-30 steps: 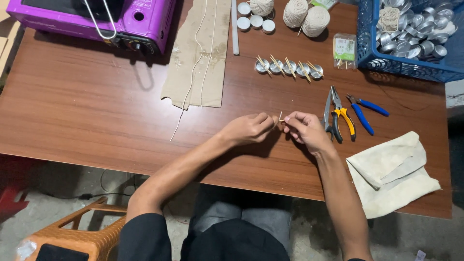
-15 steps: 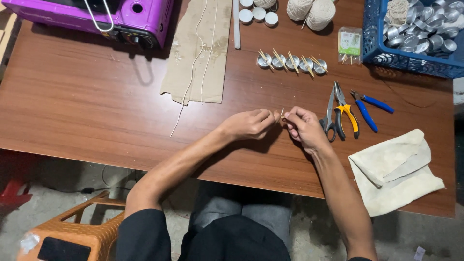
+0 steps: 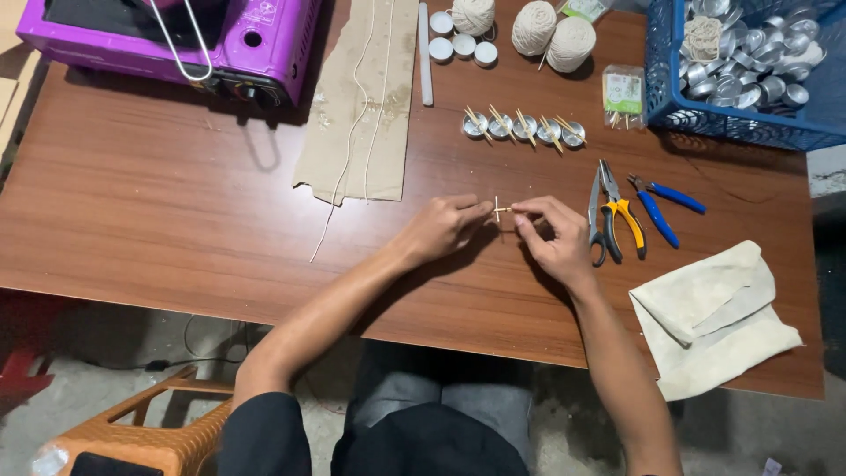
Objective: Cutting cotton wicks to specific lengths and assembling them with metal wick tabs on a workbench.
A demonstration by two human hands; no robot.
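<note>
The small crossed sticks (image 3: pixel 500 210) are held just above the brown table (image 3: pixel 159 194), near its middle, pinched between the two hands. The left hand (image 3: pixel 442 226) is closed on the piece from the nine o'clock side, thumb and forefinger together, and the right hand (image 3: pixel 555 238) is closed on it from the three o'clock side in the same way. Whether a thread is wound about the crossing cannot be told at this size.

As to progress, a row of five small metal cups (image 3: pixel 523 129), each with sticks laid across its rim, is seen at twelve o'clock from the hands; these are judged to be finished. The piece in hand is judged to be a sixth, not yet set on a cup. Much is left, it seems: a blue crate (image 3: pixel 696 115) at two o'clock is heaped with bare metal cups.

Two lengths of string (image 3: pixel 357 115) are laid on a strip of cardboard (image 3: pixel 388 53) at eleven o'clock, with balls of twine (image 3: pixel 551 35) beyond the row. Pliers with yellow handles (image 3: pixel 617 216) and blue-handled cutters (image 3: pixel 661 207) lie untouched just beside the right hand, at three o'clock. A folded pale cloth (image 3: pixel 714 317) lies at five o'clock, and a purple stove (image 3: pixel 176 35) stands at ten o'clock.
</note>
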